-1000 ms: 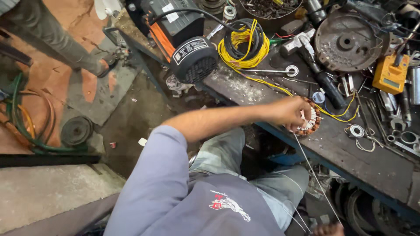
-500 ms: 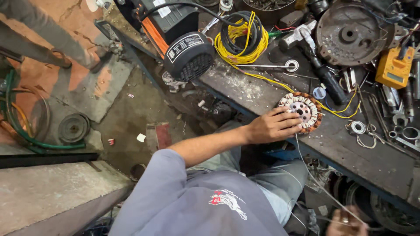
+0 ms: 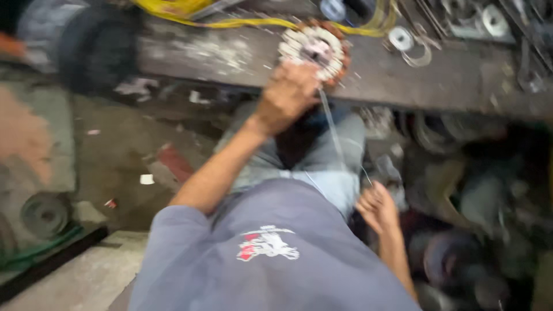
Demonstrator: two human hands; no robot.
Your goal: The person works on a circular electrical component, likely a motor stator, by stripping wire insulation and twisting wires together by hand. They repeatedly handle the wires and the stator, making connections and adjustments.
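A round motor stator (image 3: 315,49) with white teeth and copper windings sits at the front edge of the dark metal workbench (image 3: 449,80). My left hand (image 3: 288,92) grips its near rim. A thin wire (image 3: 340,144) runs from the stator down over my lap to my right hand (image 3: 377,207), which pinches it beside my right knee. The frame is blurred by motion, so fine detail of the fingers is lost.
A yellow cable (image 3: 242,23) lies along the bench behind the stator, with a metal ring (image 3: 400,37) and small parts to its right. A black motor (image 3: 92,52) stands at the left. On the floor lie a pulley wheel (image 3: 43,214) and red scrap (image 3: 175,164).
The view has dropped and closed in on the bench edge. My left hand stays on the stator. My right hand has come into view lower right, holding the wire drawn down from the stator.
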